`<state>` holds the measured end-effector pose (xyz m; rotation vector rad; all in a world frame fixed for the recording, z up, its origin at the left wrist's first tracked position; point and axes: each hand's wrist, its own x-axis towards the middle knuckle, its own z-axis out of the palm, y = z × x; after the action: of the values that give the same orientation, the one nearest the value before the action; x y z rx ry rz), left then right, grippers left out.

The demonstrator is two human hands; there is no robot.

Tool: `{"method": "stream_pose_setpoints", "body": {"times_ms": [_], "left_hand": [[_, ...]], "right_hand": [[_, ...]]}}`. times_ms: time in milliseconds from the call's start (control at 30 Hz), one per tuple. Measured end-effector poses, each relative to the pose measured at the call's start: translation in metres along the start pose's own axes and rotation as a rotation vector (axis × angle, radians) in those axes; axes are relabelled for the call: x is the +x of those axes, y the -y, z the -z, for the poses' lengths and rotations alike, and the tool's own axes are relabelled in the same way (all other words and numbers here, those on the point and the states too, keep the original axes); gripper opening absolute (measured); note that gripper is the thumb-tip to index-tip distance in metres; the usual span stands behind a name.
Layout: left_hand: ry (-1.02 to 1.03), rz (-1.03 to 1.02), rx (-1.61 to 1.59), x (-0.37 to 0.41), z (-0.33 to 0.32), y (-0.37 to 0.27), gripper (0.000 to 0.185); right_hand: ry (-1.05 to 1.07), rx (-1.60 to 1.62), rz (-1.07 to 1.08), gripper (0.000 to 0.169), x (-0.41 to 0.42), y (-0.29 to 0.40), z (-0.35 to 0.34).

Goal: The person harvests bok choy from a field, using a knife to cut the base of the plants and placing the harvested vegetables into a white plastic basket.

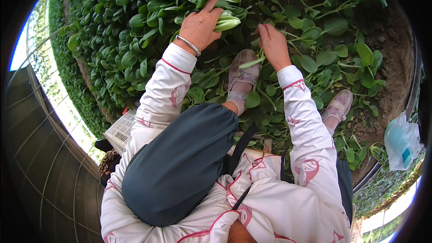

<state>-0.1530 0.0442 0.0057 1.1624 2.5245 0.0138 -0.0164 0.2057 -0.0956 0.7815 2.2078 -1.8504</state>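
My left hand (pixel 201 23), with a silver bangle at its wrist, has a small bunch of leafy greens (pixel 227 22) under its palm and thumb, pale stem bases pointing right. Its index finger reaches over more green leaves at the edge of the dense standing crop (pixel 131 27). To its right, my right hand (pixel 272 42) is curled with thumb and fingertips together, near some stems; whether something thin is between them cannot be told. A loose pale green stalk (pixel 251 62) lies just below that hand, over my shoe (pixel 243 64).
Loose leaves (pixel 325 57) lie over the soil around my shoes. A white plastic crate (pixel 123 128) stands at left behind my arm. Bare soil (pixel 395 57) runs along the right, with a clear plastic bag (pixel 402 141) beyond. My other shoe (pixel 338 105) is at right.
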Motion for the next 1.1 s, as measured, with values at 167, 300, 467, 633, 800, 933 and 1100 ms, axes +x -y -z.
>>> {"method": "stream_pose_setpoints", "body": {"times_ms": [167,300,467,633,800,933,1100], "left_hand": [[0.005,0.054,-0.164,0.004,0.001,0.007,0.046],[-0.057,-0.02,-0.144,-0.007,0.005,-0.004,0.053],[-0.027,-0.141,-0.089,-0.016,0.002,-0.039,0.058],[-0.041,-0.056,0.0,-0.013,-0.022,-0.007,0.054],[-0.08,-0.03,-0.101,-0.015,-0.03,0.002,0.056],[-0.117,-0.027,-0.13,-0.017,-0.033,0.005,0.055],[-0.146,-0.031,-0.168,-0.02,-0.036,0.008,0.056]], "right_hand": [[0.039,-0.2,0.093,0.036,0.017,-0.016,-0.009],[0.021,-0.098,-0.007,0.035,0.01,-0.011,0.003],[0.034,-0.143,0.077,0.035,0.016,-0.017,-0.002],[0.069,-0.016,0.006,0.035,0.013,-0.013,-0.004],[0.033,-0.084,-0.002,0.036,0.013,-0.015,-0.013],[-0.073,-0.169,0.041,0.036,0.011,-0.013,-0.021],[-0.053,-0.03,-0.033,0.037,0.003,-0.01,-0.026]]}}
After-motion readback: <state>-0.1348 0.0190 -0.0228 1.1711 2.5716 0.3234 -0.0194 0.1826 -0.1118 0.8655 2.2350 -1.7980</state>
